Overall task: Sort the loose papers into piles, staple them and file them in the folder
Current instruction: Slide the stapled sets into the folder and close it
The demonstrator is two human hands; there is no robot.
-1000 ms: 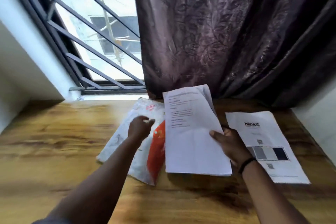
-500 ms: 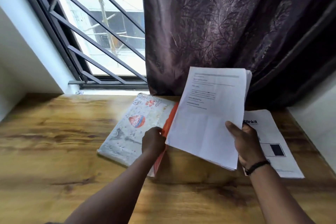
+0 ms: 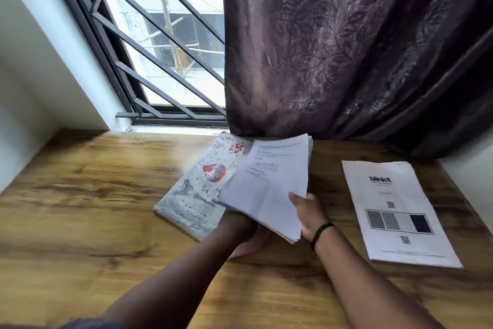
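Observation:
A stack of white printed papers [image 3: 266, 187] hangs tilted over the wooden table, its left part covering the right side of a patterned grey folder [image 3: 192, 195] that lies flat. My right hand [image 3: 309, 214] grips the stack at its lower right corner, thumb on top. My left hand [image 3: 248, 240] reaches under the stack's near edge beside the folder; its fingers are mostly hidden by the papers. A separate white sheet printed "blinkit" [image 3: 394, 208] lies flat on the table to the right.
The wooden table [image 3: 93, 208] ends at a white wall on the left and another on the right. A dark curtain [image 3: 346, 48] hangs down to the table's back edge, next to a barred window [image 3: 165, 61].
The paper stack has come down and leftward, from raised upright to low over the folder. My left hand has slipped beneath it. The folder's orange edge is covered now.

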